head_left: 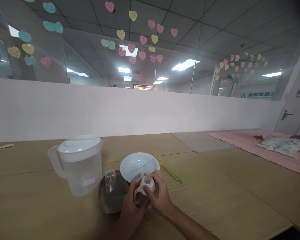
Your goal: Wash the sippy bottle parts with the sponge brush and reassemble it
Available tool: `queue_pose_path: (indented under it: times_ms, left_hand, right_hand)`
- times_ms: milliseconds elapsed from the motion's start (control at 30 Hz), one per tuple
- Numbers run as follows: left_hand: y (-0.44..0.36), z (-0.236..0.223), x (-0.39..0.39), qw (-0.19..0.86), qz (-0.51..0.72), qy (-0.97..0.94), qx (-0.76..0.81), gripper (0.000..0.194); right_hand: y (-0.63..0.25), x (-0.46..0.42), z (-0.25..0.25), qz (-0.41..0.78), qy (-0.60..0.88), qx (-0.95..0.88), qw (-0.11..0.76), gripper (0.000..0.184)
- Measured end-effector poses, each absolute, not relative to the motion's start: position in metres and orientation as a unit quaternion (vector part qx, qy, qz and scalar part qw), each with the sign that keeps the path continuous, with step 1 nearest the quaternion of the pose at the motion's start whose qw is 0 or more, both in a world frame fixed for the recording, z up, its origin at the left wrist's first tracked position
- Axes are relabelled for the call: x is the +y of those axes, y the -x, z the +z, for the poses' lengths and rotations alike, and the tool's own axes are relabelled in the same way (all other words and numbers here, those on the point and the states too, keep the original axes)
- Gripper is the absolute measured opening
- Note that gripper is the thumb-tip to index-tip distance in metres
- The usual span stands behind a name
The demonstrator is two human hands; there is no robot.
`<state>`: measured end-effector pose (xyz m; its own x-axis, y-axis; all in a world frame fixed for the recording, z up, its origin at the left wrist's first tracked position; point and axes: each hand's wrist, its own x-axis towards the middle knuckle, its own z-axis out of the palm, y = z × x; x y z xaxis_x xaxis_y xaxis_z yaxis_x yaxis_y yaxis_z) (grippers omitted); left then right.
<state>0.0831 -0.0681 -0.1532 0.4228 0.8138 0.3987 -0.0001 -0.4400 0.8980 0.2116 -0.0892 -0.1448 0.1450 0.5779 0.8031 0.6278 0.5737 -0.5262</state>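
The left hand [133,206] curled round the side of a baby bottle [148,180] while the right hand [162,197] pinched its white collar, probably to steady it teat-up. A clear dome cap [110,180] stood on a dark metal tray [106,201], perhaps to stay off the surface [215,193]. Beyond were a lidded pitcher [82,166], a white bowl [140,160] and a green-handled brush [172,174], seemingly grouped for easy reach

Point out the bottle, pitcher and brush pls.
Bottle [150,185]: head view, on its white collar.
Pitcher [82,170]: head view, on the front of its see-through body.
Brush [170,172]: head view, on its green handle.
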Motion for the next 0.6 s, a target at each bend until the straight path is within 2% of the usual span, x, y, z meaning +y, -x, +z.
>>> queue_pose_path:
  times_ms: [133, 333, 433, 600]
  left_hand:
    - [-0.083, -0.152, -0.071, 0.427, 0.460, -0.728, 0.276, 0.054]
    - [-0.084, -0.159, -0.072, 0.393, 0.448, -0.751, 0.285, 0.054]
    - [-0.084, -0.160, -0.072, 0.347, 0.469, -0.759, 0.287, 0.056]
    - [-0.074, -0.138, -0.054, 0.203, 0.517, -0.783, 0.279, 0.055]
  right_hand:
    - [-0.214, -0.090, -0.145, -0.068, 0.464, -0.663, 0.583, 0.019]
    - [-0.218, -0.090, -0.145, -0.089, 0.460, -0.688, 0.555, 0.048]
    - [-0.221, -0.088, -0.147, -0.088, 0.458, -0.685, 0.559, 0.049]
    - [-0.224, -0.084, -0.151, -0.080, 0.458, -0.683, 0.563, 0.044]
